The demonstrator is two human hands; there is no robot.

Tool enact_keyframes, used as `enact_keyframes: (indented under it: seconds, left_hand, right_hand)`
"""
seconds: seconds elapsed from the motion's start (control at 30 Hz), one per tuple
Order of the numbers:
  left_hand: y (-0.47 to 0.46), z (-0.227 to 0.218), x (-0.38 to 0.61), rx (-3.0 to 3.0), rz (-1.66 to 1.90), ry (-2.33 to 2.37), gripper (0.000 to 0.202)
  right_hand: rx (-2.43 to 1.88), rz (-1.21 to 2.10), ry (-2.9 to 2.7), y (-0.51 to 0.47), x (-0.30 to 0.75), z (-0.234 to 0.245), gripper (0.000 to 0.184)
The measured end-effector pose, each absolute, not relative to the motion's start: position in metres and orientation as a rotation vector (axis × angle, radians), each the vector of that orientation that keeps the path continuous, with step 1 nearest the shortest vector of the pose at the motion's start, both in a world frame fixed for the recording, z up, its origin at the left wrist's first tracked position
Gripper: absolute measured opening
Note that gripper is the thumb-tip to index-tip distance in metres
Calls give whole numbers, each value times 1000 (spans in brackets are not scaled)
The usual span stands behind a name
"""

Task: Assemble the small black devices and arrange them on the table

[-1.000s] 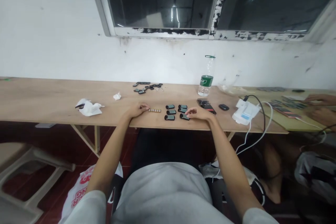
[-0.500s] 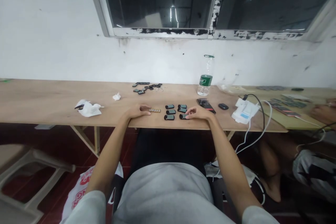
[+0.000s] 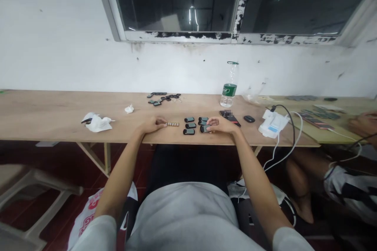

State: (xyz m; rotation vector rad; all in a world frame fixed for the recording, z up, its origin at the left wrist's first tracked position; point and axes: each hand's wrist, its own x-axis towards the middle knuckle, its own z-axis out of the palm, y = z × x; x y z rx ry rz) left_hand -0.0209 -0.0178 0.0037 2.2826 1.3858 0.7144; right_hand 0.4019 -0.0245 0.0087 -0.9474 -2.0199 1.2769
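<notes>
1. Six black pod-shaped devices (image 3: 191,125) with grey-green panels are lying in two columns of three on the wooden table top (image 3: 59,110), close to its front edge and between the two hands.
2. The right hand (image 3: 222,125) is resting on the table, with its fingers (image 3: 209,127) stretched close together and touching the nearest device of the right-hand column. Whether they are gripping it, I cannot tell.
3. The left hand (image 3: 151,124) is lying to the left of the devices, its fingers (image 3: 160,121) loosely curled and narrowly gathered. They are just beside a short row of small tan pieces (image 3: 172,124), and I cannot tell if they are holding anything.
4. Farther back, a scatter of small dark parts (image 3: 163,97) is lying near the wall, and a green-labelled water bottle (image 3: 229,90) is standing upright.
5. To the right, a dark phone (image 3: 229,118) and a black computer mouse (image 3: 249,119) are sitting beside a white pack (image 3: 272,124) trailing cables.
6. To the left, a crumpled tissue (image 3: 97,123) is lying on the table.
7. At the far right, a co-worker's hand (image 3: 363,122) is reaching over a pale board (image 3: 321,135) carrying rows of dark devices (image 3: 322,115).
</notes>
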Motion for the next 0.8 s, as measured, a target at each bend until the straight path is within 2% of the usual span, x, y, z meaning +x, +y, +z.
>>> enact_keyframes:
  seconds: [0.2,0.47,0.8]
  left_hand:
    - [-28,18,-11,2338,842,1393,46]
    - [-70,57,54,2571,942,1053,34]
    - [-86,54,92,2703,996,931,29]
  right_hand:
    - [-927,1240,-1821,-39,376,23,48]
    - [-778,1280,-1600,-54,330,18,49]
    - [-770,1281,-1504,-64,325,23,53]
